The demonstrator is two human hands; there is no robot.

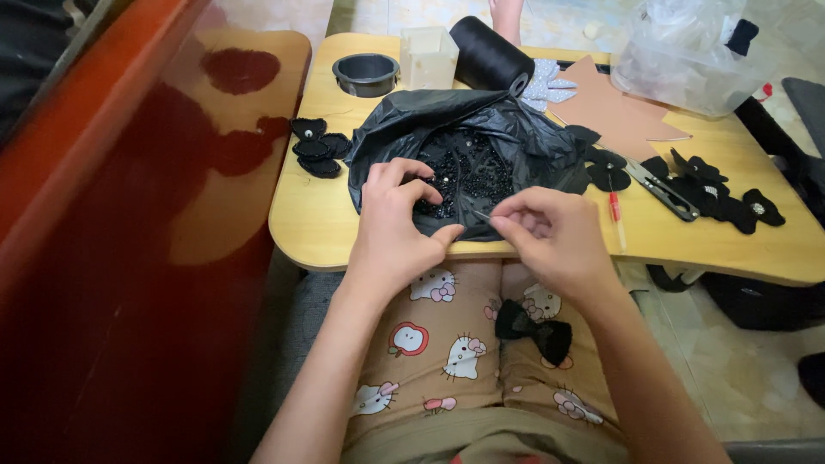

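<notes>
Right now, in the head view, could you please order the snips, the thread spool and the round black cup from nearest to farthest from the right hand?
1. Snips, just right of the right hand.
2. Thread spool, beyond it at the table's far edge.
3. Round black cup, far left.

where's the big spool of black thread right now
In the head view the spool of black thread lies on its side at the far edge of the wooden table, just behind the black plastic bag of beads and right of the clear plastic box.
</notes>
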